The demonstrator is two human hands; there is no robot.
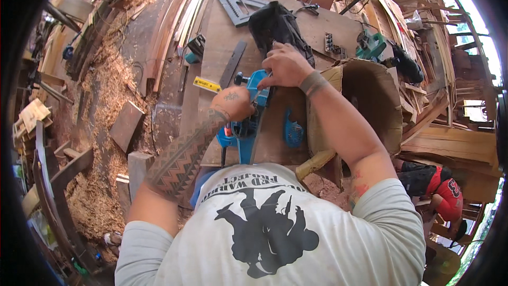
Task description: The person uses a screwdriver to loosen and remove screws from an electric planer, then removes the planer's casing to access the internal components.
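Holding: I have both hands on a blue electric planer (248, 119) that sits on a long board on the worktop (296, 26), just ahead of my chest.
Weight: it looks to me like a dense, stiff motor tool, heavy enough to need two hands, with hard plastic that should not slip in a dry palm.
Where to hold: I judge the rear handle and the front knob the sound places, away from the sole.
Left grip: my left hand (233, 103) is wrapped shut around the rear handle, at 9 o'clock of the tool body.
Right grip: my right hand (286, 66) lies curled over the front end at 1 o'clock, fingers pressed down on it.
Nearby: a black bag (275, 26) lies at 12 o'clock, a yellow level (206, 85) at 10 o'clock, and a rough hollow wooden piece (370, 100) at 3 o'clock.
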